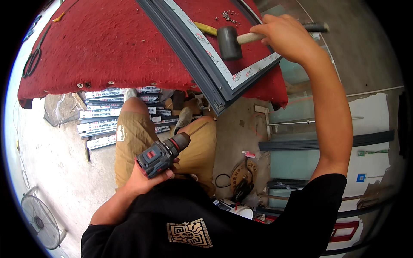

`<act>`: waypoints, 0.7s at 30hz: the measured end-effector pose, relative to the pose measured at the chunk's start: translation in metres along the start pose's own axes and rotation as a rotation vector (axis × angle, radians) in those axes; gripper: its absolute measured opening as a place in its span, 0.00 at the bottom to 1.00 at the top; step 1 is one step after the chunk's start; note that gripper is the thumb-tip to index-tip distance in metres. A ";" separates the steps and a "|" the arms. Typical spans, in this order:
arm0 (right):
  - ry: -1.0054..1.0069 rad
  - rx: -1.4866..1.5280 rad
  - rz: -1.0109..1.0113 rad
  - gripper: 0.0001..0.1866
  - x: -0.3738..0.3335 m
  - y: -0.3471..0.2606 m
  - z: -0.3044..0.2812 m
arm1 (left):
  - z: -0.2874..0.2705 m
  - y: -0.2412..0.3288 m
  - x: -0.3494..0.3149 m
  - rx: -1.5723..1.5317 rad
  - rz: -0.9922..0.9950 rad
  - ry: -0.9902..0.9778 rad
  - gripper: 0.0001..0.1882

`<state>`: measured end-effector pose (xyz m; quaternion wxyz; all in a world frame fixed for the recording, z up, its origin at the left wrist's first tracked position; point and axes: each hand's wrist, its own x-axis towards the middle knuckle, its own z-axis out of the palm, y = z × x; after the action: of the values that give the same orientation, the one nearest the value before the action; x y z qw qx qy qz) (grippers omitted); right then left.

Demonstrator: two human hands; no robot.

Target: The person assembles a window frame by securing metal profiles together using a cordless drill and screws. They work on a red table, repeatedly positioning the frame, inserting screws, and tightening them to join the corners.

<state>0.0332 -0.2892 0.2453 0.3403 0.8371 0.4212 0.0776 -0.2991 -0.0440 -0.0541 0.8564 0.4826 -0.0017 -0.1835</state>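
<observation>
My left hand (pixel 148 179) is wrapped round a black and red cordless drill (pixel 160 155) at my lap, its long thin bit angled up to the right. Out to the upper right, my right hand (pixel 286 36) grips the wooden handle of a rubber mallet (pixel 230 43). The mallet's black head is over the inside of a dark grey metal frame (pixel 189 60), close to its corner; whether it touches anything I cannot tell. White printed film covers the frame's inner faces. A yellow tool or strip (pixel 205 28) lies by the frame's inner edge, partly behind the mallet head.
A red cloth-covered table (pixel 107 51) bears the frame, scissors (pixel 35 58) and a pile of small screws (pixel 229 17). Wrapped profiles (pixel 101 114) are stacked beneath it. Glass panes (pixel 292 159) and dark strips (pixel 327 142) lie at right. A fan (pixel 41 221) stands lower left.
</observation>
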 end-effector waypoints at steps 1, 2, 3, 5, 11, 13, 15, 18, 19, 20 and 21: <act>-0.027 0.040 0.104 0.17 -0.004 -0.001 0.001 | 0.000 0.000 0.000 0.009 0.013 -0.001 0.25; -0.028 0.042 0.107 0.17 -0.009 0.000 0.003 | 0.000 0.000 0.000 0.021 0.024 -0.004 0.24; 0.001 0.105 0.155 0.17 -0.015 0.002 0.006 | 0.001 0.000 -0.001 0.024 0.021 -0.006 0.24; 0.029 0.169 0.208 0.18 -0.027 0.004 0.013 | 0.002 0.001 -0.002 0.025 0.033 -0.009 0.24; 0.384 0.346 0.454 0.19 -0.076 -0.027 0.040 | 0.004 0.001 -0.003 -0.021 0.019 0.032 0.23; 0.549 0.398 0.494 0.20 -0.090 -0.055 0.054 | 0.004 -0.002 -0.004 -0.023 0.026 0.044 0.23; 0.770 0.491 0.554 0.22 -0.109 -0.080 0.065 | 0.004 -0.004 -0.005 -0.024 0.035 0.050 0.23; 0.774 0.564 0.647 0.22 -0.134 -0.111 0.063 | 0.004 -0.004 -0.006 0.059 0.024 0.037 0.23; 0.760 0.510 0.676 0.23 -0.141 -0.117 0.067 | 0.006 -0.005 -0.006 0.038 0.024 0.052 0.22; 0.761 0.514 0.683 0.23 -0.147 -0.122 0.067 | 0.008 -0.006 -0.006 0.017 0.024 0.066 0.22; 0.761 0.459 0.691 0.24 -0.151 -0.127 0.066 | 0.009 -0.006 -0.007 0.023 0.019 0.065 0.22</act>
<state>-0.1172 -0.3846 0.1383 -0.0716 0.8920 0.2217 0.3874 -0.3090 -0.0524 -0.0532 0.8521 0.4982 0.0197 -0.1594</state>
